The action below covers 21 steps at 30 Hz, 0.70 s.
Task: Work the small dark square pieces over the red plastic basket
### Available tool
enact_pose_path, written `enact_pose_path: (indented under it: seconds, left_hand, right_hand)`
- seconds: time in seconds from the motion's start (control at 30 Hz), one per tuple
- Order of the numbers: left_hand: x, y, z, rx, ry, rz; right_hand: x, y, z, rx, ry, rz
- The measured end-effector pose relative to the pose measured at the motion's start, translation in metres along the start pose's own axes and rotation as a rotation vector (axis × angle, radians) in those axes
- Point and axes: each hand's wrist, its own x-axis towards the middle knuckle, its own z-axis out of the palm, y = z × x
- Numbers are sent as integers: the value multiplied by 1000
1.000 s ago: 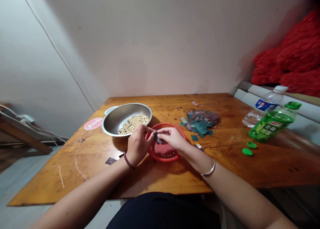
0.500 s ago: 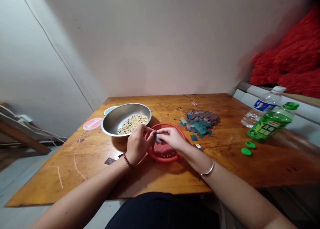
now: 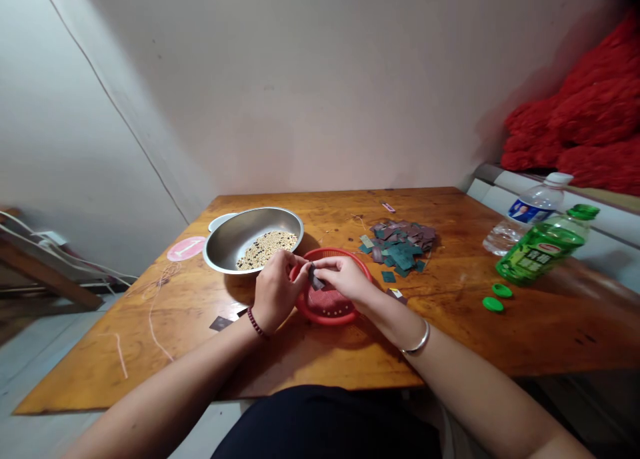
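Note:
Between my two hands, over the red plastic basket, is a small dark piece that looks like cloth or paper. My left hand pinches it from the left, its fingers closed. From the right, my right hand grips the same piece with thumb and fingertips. The fingers hide part of it. Just left of the basket stands a steel bowl holding light and dark beans. A pile of dark green and brown squares lies beyond my right hand.
A clear water bottle and a green drink bottle stand at the right, with green caps nearby. Dark squares lie by my left wrist. A pink round tag and loose string are at the left.
Almost nothing differs. Both hands stay over the basket, with the dark piece shifted only slightly between the fingers.

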Motion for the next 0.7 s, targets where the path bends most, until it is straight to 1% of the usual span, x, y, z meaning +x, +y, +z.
enact_pose_path:
  seconds: [0.17,0.27,0.43,0.7]
  left_hand:
    - [-2,1,1,35,-26,56]
    - [-2,2,1,41,-26,42]
    - [-2,1,1,37,-28,29]
    - [-2,3,1,26,-41,24]
  right_hand:
    - [-1,-1,0,-6,3,-3]
    - [-1,0,0,5,3,-9]
    - [0,2,-2,-39,-13,-38]
    - [0,1,-2,-40,-7,-31]
